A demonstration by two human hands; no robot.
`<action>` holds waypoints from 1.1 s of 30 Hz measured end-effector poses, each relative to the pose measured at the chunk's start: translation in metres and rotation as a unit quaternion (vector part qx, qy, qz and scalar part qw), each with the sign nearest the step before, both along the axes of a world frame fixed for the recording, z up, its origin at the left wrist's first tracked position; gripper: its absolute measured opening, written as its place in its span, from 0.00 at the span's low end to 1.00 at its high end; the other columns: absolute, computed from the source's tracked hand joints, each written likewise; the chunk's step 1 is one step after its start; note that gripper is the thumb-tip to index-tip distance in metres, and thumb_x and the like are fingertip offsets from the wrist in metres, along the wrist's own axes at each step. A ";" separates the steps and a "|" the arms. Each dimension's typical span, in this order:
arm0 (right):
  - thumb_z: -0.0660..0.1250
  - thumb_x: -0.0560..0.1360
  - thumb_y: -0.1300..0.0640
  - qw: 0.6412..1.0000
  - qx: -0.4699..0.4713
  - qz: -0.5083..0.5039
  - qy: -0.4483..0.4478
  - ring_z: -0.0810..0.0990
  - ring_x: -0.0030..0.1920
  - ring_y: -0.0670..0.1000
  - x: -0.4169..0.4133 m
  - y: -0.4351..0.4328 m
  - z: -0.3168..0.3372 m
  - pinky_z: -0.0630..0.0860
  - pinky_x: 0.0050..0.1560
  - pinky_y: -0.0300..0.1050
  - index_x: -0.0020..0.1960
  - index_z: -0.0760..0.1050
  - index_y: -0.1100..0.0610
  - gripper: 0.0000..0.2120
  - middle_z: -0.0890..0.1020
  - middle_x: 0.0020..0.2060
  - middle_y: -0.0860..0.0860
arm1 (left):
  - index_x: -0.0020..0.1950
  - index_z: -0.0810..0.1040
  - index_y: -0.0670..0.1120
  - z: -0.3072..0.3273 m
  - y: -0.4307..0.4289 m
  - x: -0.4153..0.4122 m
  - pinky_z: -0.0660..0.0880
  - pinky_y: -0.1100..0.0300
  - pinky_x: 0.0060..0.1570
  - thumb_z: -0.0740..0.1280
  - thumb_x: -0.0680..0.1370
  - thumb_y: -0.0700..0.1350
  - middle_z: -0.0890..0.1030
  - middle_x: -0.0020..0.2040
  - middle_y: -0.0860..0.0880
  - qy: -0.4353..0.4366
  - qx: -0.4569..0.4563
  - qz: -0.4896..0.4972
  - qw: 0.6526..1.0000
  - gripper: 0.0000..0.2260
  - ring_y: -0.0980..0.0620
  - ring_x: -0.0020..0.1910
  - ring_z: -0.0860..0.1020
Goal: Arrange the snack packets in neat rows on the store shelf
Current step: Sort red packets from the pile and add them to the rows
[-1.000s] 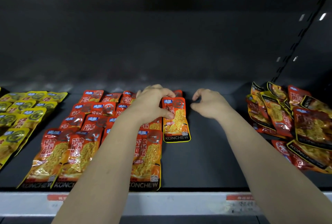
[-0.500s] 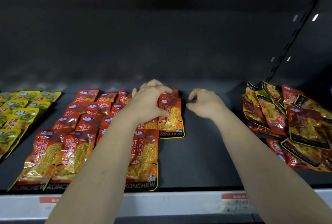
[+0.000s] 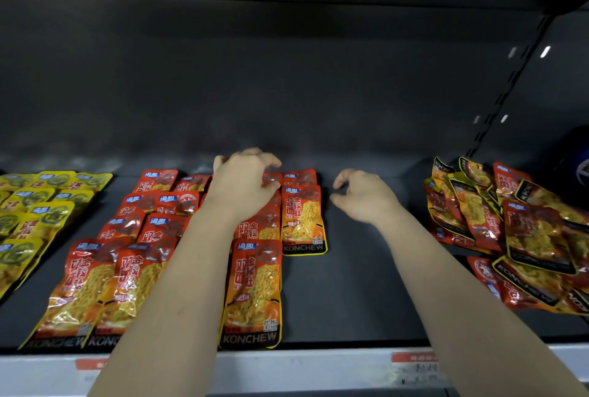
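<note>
Little has changed over the last second: hands hold nearly the same pose, and most of the shift is the view drifting. The left hand (image 3: 245, 186) still sits over the back of the red rows (image 3: 153, 237), fingers bent down onto the packet tops and thumb by the top-left corner of the newest packet (image 3: 302, 221). I cannot tell whether it pinches anything or only presses. One small change: the back packet (image 3: 299, 176) behind the newest one shows more than before, so the left hand seems to have eased off it slightly. The right hand (image 3: 366, 195) still hovers over bare shelf (image 3: 350, 285) just right of the newest packet, fingers loosely curled, thumb and forefinger apart, holding nothing. The newest packet lies flat and upright, starting a fourth column just beside the third, overlapping the back packet's lower edge, and looks placed. My read is that this placement is finishing, with only a last nudge for alignment. That column is short and much of the shelf in front of it is bare. The loose pile (image 3: 510, 231) to the right remains jumbled and well apart from the rows, so most of the sorting is left. The yellow packets (image 3: 32, 215) at far left are already in rows. The likely next move is the empty right hand going to the pile.
</note>
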State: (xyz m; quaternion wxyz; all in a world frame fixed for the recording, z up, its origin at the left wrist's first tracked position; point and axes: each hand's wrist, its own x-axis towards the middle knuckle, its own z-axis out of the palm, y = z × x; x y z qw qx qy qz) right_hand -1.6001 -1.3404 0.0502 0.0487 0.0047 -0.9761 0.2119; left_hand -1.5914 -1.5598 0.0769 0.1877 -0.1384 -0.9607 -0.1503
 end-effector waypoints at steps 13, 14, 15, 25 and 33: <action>0.68 0.75 0.52 0.999 -0.012 0.037 -0.001 0.78 0.51 0.50 0.026 0.015 0.023 0.74 0.53 0.42 0.57 0.77 0.52 0.12 0.77 0.46 0.46 | 0.60 0.77 0.56 -0.001 0.009 0.004 0.61 0.52 0.59 0.66 0.77 0.51 0.78 0.55 0.56 -0.021 0.009 -0.016 1.000 0.12 0.53 0.56 0.77; 0.68 0.75 0.52 0.999 -0.015 0.033 0.002 0.79 0.51 0.50 0.029 0.019 0.026 0.75 0.54 0.43 0.57 0.77 0.52 0.11 0.78 0.46 0.47 | 0.59 0.78 0.57 -0.001 0.012 0.005 0.61 0.51 0.59 0.66 0.77 0.52 0.78 0.54 0.57 -0.030 0.021 -0.027 0.999 0.11 0.54 0.55 0.77; 0.68 0.75 0.52 0.999 -0.020 0.028 0.009 0.79 0.50 0.50 0.032 0.023 0.028 0.75 0.54 0.43 0.56 0.77 0.52 0.11 0.79 0.46 0.47 | 0.58 0.78 0.57 -0.002 0.015 0.007 0.62 0.50 0.60 0.67 0.77 0.52 0.79 0.53 0.58 -0.038 0.031 -0.037 0.998 0.11 0.55 0.54 0.77; 0.67 0.75 0.54 0.998 -0.012 0.012 0.063 0.80 0.49 0.50 0.058 0.066 0.030 0.76 0.52 0.43 0.54 0.79 0.53 0.09 0.81 0.48 0.48 | 0.59 0.78 0.57 0.014 0.039 0.018 0.60 0.54 0.58 0.64 0.78 0.54 0.78 0.52 0.57 0.006 -0.026 -0.071 0.997 0.11 0.54 0.57 0.76; 0.68 0.75 0.56 0.993 -0.033 0.005 0.113 0.77 0.41 0.45 0.069 0.114 0.038 0.77 0.49 0.43 0.51 0.80 0.53 0.06 0.81 0.43 0.48 | 0.58 0.78 0.56 0.015 0.089 0.036 0.61 0.56 0.56 0.67 0.76 0.52 0.79 0.51 0.59 0.007 0.003 -0.119 0.993 0.11 0.58 0.53 0.77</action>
